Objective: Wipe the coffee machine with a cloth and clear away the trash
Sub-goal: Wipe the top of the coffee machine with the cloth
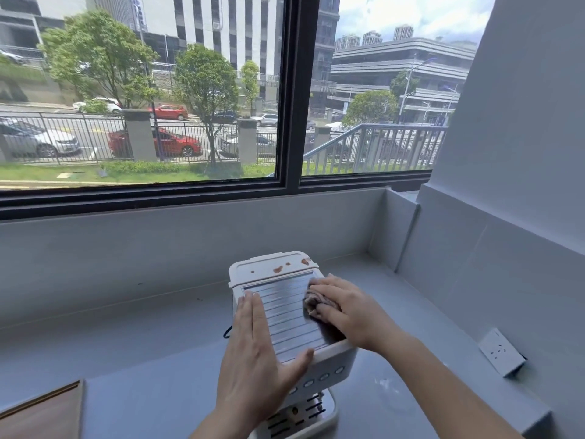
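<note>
White coffee machine [294, 315] braced by flat, open-fingered left hand [256, 353] so it won't slide. Right hand [345, 307] curls fingers around bunched cloth [316, 301], pressing it onto ribbed metal top; reddish stains [278, 269] behind remain.

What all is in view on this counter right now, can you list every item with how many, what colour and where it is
coffee machine: one, white with a ribbed metal top, centre of the counter
stains: a few, reddish brown, on the white back strip of the machine's top
cloth: one, crumpled, greyish pink, on the right of the ribbed top
counter: one, grey, below the window
wall socket: one, white, on the right wall
board: one, brown, lower left corner
window: one, dark frame, behind the counter
left hand: flat on the machine's left side
right hand: pressing the cloth
</note>
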Tool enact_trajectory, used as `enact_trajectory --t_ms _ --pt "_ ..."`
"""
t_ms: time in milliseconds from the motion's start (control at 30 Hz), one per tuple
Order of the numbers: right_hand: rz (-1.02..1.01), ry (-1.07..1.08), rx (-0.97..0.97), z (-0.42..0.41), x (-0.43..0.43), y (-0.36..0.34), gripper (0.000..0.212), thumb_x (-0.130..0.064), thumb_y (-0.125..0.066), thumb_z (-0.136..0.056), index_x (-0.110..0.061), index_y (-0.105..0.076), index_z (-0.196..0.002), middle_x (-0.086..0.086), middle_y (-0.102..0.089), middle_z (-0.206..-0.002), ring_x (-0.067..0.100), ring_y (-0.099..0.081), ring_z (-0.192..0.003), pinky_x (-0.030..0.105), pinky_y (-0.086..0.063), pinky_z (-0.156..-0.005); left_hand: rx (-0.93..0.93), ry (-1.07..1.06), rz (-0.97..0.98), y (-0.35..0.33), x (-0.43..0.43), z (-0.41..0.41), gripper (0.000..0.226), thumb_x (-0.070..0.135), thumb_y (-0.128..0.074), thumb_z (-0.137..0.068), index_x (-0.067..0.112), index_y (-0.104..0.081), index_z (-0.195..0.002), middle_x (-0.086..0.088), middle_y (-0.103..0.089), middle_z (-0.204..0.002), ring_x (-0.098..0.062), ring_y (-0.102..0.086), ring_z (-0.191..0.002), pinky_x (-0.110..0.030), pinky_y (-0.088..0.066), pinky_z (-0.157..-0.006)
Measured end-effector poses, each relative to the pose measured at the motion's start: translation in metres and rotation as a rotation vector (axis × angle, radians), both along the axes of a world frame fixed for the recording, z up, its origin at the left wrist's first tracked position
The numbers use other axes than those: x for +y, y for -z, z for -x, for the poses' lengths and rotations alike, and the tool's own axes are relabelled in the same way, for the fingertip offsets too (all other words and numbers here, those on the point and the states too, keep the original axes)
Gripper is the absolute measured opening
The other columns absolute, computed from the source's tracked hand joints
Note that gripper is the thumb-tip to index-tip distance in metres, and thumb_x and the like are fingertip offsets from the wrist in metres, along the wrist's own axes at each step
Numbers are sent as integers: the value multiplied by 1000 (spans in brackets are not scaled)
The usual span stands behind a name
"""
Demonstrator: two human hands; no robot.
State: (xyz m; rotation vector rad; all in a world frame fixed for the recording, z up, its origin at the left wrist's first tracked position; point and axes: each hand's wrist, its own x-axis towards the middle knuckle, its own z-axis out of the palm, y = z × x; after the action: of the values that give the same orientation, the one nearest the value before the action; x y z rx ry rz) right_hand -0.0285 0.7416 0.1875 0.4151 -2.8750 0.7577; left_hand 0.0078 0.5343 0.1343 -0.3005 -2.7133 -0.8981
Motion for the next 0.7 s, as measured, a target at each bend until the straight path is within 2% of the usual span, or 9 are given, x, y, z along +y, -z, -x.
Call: enact_trajectory --t_ms 100,167,200,333,467,567,700 --pt "-19 -30 73 -18 -10 11 40 -34 -58 -92 -34 -58 -133 -27 -44 -142 -4 -29 -138 18 -25 -113 -40 7 45 -1 -1 -1 125 88 -30 -65 13 21 -150 -3 18 -163 -10 21 -147 -24 3 -120" --pt "11 -79 62 -25 -10 15 43 -43 -56 -87 -37 -59 -130 -34 -45 -137 -11 -34 -131 12 -26 -108 -52 5 93 -3 -2 1 124 89 -25 -64 12 22 -149 -4 21 -162 -11 24 -147 -24 7 -119" --pt "21 -66 50 -21 -7 14 42 -44 -56 -87 -37 -60 -128 -34 -47 -135 -10 -37 -129 13 -29 -107 -57 2 127 -4 -2 1 122 89 -21 -65 11 21 -150 -5 22 -162 -11 26 -146 -24 9 -119" --pt "9 161 76 27 -15 7 35 -32 -57 -93 -23 -60 -126 -5 -54 -134 17 -46 -126 29 -37 -103 -133 10 306 -16 0 9 116 85 -12 -68 9 10 -153 -10 21 -161 -16 28 -145 -31 13 -118" --pt "-94 284 -21 78 -37 4 28 -34 -50 -96 -11 -54 -111 14 -52 -126 35 -48 -117 35 -35 -93 -199 28 447 -30 7 26 110 80 -16 -76 4 4 -153 -17 16 -162 -25 21 -148 -39 13 -121" --pt "-67 306 -60 100 -41 -4 31 -36 -48 -97 -9 -54 -111 15 -50 -128 36 -50 -116 38 -38 -95 -190 25 444 -28 9 30 110 80 -7 -73 5 6 -153 -15 17 -162 -23 23 -148 -41 13 -121" --pt "-36 183 -19 85 -32 -4 25 -30 -54 -93 -16 -62 -112 5 -58 -125 28 -52 -118 36 -41 -98 -162 25 442 -22 7 28 111 79 -3 -70 7 4 -154 -14 15 -162 -23 22 -148 -41 13 -121"
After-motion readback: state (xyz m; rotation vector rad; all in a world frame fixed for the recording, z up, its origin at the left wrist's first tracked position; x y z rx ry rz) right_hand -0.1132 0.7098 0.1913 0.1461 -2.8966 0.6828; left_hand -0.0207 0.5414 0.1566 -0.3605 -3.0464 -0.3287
